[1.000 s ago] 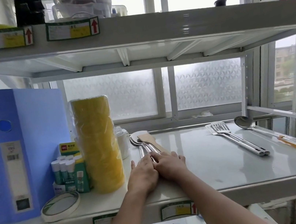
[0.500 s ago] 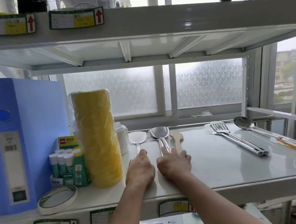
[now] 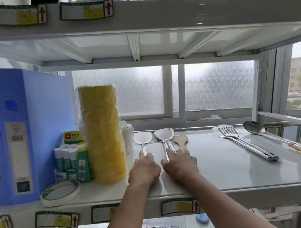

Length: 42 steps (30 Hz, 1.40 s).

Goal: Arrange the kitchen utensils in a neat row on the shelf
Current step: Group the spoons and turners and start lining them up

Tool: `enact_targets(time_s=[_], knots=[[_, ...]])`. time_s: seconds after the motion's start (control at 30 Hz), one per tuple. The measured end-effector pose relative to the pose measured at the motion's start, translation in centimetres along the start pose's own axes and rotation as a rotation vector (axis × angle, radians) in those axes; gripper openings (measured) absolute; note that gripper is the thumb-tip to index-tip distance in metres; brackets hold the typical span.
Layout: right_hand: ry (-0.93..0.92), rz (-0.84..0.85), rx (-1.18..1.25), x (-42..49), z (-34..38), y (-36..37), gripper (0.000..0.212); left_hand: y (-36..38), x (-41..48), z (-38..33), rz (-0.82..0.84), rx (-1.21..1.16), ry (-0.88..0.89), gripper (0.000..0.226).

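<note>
On the white shelf (image 3: 223, 177), a steel spatula (image 3: 142, 138) lies pointing away from me, and my left hand (image 3: 144, 170) rests palm down on its handle. Beside it lie stacked steel spatulas (image 3: 165, 135) and a wooden spatula (image 3: 180, 141); my right hand (image 3: 180, 165) presses flat on their handles, which it hides. Further right, apart from both hands, lie slotted steel turners (image 3: 244, 143) and a steel ladle (image 3: 254, 128) with an orange handle end.
A tall yellow tape stack (image 3: 103, 134) stands just left of my left hand, with glue sticks (image 3: 69, 161), a flat tape roll (image 3: 60, 192) and blue binders (image 3: 12, 134) beyond. An upper shelf (image 3: 151, 23) hangs overhead. Frosted window behind.
The bunched utensils have been spread apart: one spatula now lies alone under my left hand, the others under my right. My hands have moved slightly apart.
</note>
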State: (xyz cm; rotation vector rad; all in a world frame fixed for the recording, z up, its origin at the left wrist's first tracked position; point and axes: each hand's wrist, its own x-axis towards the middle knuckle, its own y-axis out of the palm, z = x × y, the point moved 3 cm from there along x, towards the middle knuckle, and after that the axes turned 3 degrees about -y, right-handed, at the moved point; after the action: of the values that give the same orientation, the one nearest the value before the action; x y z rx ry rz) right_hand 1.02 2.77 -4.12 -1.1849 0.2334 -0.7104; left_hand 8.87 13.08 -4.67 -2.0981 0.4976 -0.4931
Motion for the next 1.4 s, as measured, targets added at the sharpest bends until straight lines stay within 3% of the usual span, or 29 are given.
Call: enact_targets(time_s=[1.4], knots=[[-0.052, 0.004, 0.012, 0.34, -0.12, 0.11, 0.057, 0.41, 0.56, 0.19, -0.078, 0.021, -0.011, 0.049]])
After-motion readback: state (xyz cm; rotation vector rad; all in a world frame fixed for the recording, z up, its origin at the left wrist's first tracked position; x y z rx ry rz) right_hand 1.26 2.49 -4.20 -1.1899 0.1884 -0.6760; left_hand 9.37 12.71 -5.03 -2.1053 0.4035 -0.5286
